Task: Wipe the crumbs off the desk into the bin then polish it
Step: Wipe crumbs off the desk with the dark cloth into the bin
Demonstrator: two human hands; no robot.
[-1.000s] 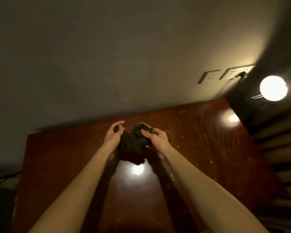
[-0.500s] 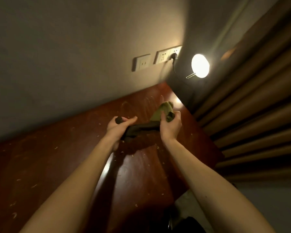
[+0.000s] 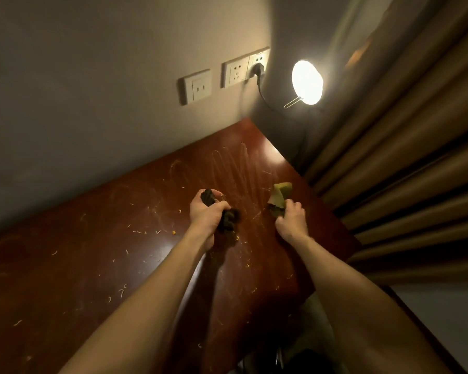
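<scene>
- Hands have parted: left hand (image 3: pixel 206 214) grips a dark cloth (image 3: pixel 229 221), right hand (image 3: pixel 291 220) a green cloth (image 3: pixel 280 194), both over the table (image 3: pixel 92 279) near its right end.
- Crumbs (image 3: pixel 143 232) lie across it; open wood leftward, curtain (image 3: pixel 389 171) beside the right edge.

No word, number or brand can be read from where I stand. The socket plates (image 3: pixel 197 87) on the wall (image 3: pixel 92 76) show only their pin holes, and any fine print on them is too blurred to make out.
</scene>
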